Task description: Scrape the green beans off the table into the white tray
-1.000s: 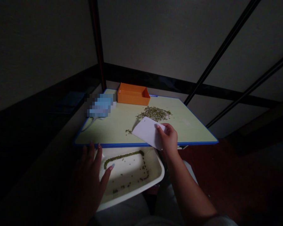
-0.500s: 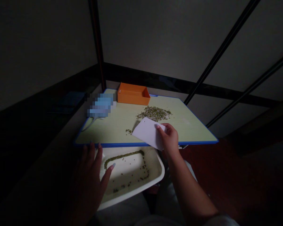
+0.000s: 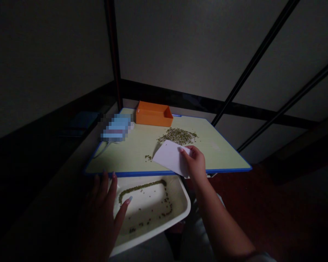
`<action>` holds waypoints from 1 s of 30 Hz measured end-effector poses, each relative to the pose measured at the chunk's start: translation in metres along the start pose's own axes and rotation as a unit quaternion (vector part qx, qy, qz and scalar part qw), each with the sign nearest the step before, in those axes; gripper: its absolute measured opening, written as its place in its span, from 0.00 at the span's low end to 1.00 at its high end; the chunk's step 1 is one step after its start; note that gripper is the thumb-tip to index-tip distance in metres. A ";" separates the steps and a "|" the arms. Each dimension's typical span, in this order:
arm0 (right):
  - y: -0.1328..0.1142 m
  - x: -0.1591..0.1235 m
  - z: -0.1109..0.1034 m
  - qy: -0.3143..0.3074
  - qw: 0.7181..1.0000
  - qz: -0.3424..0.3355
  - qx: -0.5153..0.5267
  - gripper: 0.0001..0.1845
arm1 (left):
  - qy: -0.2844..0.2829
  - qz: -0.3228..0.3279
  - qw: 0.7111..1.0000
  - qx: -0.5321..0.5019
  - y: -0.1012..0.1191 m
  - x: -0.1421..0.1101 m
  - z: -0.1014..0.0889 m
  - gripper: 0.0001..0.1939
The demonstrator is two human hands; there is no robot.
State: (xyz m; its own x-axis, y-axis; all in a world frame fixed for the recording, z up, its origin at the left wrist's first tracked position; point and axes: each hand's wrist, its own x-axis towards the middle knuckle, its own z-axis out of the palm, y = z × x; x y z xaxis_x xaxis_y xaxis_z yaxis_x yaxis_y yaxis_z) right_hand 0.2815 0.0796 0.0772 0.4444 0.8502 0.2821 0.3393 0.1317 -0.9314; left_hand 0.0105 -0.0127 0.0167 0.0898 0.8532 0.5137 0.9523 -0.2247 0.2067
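Note:
My right hand [image 3: 195,164] pinches a white plastic card [image 3: 170,157] and holds it tilted over the near part of a pale green table [image 3: 131,153] with a blue edge. Just beyond the card lies a heap of small green beans [image 3: 178,135]; a few stray beans [image 3: 148,157] lie by the card's left corner. My left hand [image 3: 105,203] grips the left rim of a white tray [image 3: 153,209] held under the table's front edge. Green beans lie along the tray's inner border.
An orange box [image 3: 152,114] stands at the table's far edge. A blurred blue object [image 3: 117,127] lies at the far left with a cable trailing off it. Black frame bars [image 3: 113,54] rise behind the table against a grey wall. Dark red floor shows to the right.
The card and my right hand have shifted slightly along the table near the bean heap. The view has tipped a little. My left hand still holds the tray.

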 end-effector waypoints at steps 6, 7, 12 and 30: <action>0.006 0.000 0.001 -0.009 1.000 0.003 0.024 0.22 | 0.015 0.007 1.000 0.021 0.003 0.000 -0.001 0.36; 0.006 0.000 0.001 -0.014 1.000 0.005 0.027 0.22 | 0.013 0.008 1.000 0.021 0.003 0.000 -0.002 0.36; 0.003 0.000 0.002 -0.033 0.998 0.013 0.044 0.21 | -0.002 -0.002 1.000 0.018 0.003 0.000 -0.004 0.36; -0.024 -0.012 0.007 -0.053 0.996 -0.012 0.070 0.18 | 0.000 0.004 1.000 0.027 0.002 -0.001 -0.003 0.37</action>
State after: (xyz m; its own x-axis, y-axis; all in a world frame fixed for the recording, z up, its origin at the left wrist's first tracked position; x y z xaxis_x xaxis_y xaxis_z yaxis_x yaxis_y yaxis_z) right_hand 0.2620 0.0703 0.0946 0.3456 0.8938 0.2857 0.2273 0.2157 -0.9496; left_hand 0.0112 -0.0156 0.0189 0.0976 0.8520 0.5144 0.9661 -0.2053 0.1567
